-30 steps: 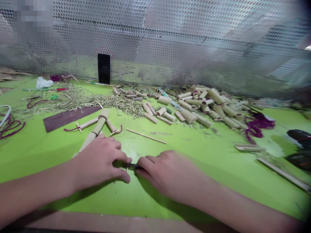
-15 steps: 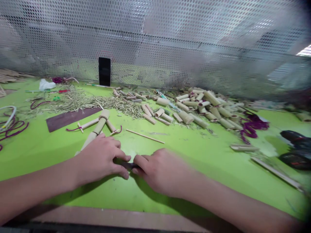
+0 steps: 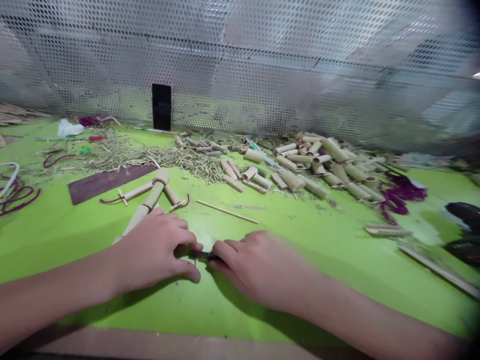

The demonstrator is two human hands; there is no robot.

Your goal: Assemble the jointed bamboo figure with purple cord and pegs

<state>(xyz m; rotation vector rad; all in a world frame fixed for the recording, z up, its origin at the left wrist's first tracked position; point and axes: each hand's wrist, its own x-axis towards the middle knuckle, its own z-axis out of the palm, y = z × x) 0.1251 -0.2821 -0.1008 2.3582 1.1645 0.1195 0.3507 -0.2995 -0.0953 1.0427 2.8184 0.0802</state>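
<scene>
My right hand (image 3: 258, 267) is closed around a dark knife (image 3: 204, 256), its handle mostly hidden by the fingers. The blade points left into the gap between thumb and fingers of my left hand (image 3: 161, 252). A short thin bamboo stick (image 3: 196, 262) shows there, pinched by the left hand and touching or just behind the blade; which one I cannot tell. Just beyond the left hand lies a jointed bamboo figure (image 3: 148, 202) with purple string on its arms, partly covered by that hand. A thin bamboo skewer (image 3: 227, 211) lies beyond both hands.
Behind are bamboo shavings (image 3: 180, 160) and a heap of cut bamboo tubes (image 3: 322, 162). A brown sandpaper strip (image 3: 108, 184) lies left. A phone (image 3: 162, 107) leans against the perforated metal screen (image 3: 240, 65). Purple yarn (image 3: 401, 197) and a black tool (image 3: 465, 230) are at right.
My right hand has drawn slightly right with the knife, and the gap between the hands is wider. The short stick now shows between my left fingers. The view has shifted slightly.
</scene>
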